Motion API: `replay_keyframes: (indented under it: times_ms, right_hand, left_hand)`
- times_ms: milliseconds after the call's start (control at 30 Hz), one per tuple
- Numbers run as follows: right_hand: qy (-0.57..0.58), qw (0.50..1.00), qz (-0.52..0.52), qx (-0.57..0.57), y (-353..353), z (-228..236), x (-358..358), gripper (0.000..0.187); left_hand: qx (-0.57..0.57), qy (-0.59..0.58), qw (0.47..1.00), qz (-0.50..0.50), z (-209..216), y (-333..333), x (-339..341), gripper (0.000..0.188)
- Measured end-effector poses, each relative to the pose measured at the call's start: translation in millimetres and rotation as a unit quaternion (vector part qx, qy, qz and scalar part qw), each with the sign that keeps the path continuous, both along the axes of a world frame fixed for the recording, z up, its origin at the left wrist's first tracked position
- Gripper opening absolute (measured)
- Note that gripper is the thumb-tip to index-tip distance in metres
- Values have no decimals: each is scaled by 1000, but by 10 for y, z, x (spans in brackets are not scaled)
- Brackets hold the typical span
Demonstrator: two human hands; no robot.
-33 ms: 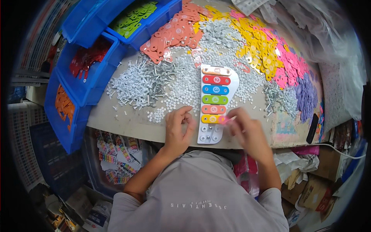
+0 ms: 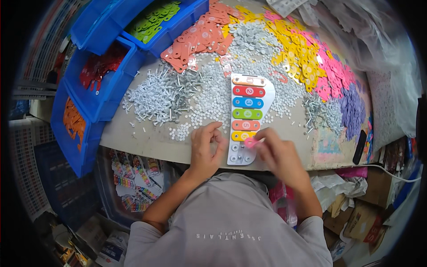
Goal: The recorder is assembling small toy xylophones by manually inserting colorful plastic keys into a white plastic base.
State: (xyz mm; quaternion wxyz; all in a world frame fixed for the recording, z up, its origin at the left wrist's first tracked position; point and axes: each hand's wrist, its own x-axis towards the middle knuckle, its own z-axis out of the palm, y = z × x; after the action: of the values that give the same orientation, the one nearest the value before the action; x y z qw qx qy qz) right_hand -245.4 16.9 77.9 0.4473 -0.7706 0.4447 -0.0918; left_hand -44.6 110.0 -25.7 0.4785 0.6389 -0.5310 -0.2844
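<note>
A white xylophone base (image 2: 264, 95) lies upright in front of me, bearing a column of coloured metal bars: orange-white at the top, then red, blue, green, coral and yellow (image 2: 240, 136). Its lowest part is bare of bars and shows white round washers and small metal pins. My right hand (image 2: 280, 153) pinches a pink bar (image 2: 251, 142) over this lower part, just below the yellow bar. My left hand (image 2: 205, 147) rests at the base's left side, fingers loosely curled and thumb apart, with nothing visible in it.
White screws (image 2: 151, 98) and small white washers (image 2: 209, 95) are heaped on the table. Coral (image 2: 200, 38), yellow (image 2: 302, 58), pink (image 2: 333, 75) and purple bars (image 2: 352, 111) lie in piles beyond. Blue bins (image 2: 100, 107) stand left; a black object (image 2: 359, 147) lies right.
My right hand has moved slightly left and down, bringing the pink bar from the yellow bar's right end to over the lower part of the base. My left hand has stayed put.
</note>
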Motion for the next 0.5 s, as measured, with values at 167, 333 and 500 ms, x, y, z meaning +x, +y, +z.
replay_keyframes:
  times_ms: [167,333,500]
  right_hand:
    - [-13,998,36,-47,156,-189,148,13]
    - [8,997,28,-77,139,-187,169,17]
    - [-24,999,-35,-25,76,-220,28,19]
  left_hand:
    - [-28,-98,994,-32,149,-64,-60,56]
    - [-21,-114,993,-39,118,-70,-55,57]
    - [-17,-103,994,-46,118,-51,-53,56]
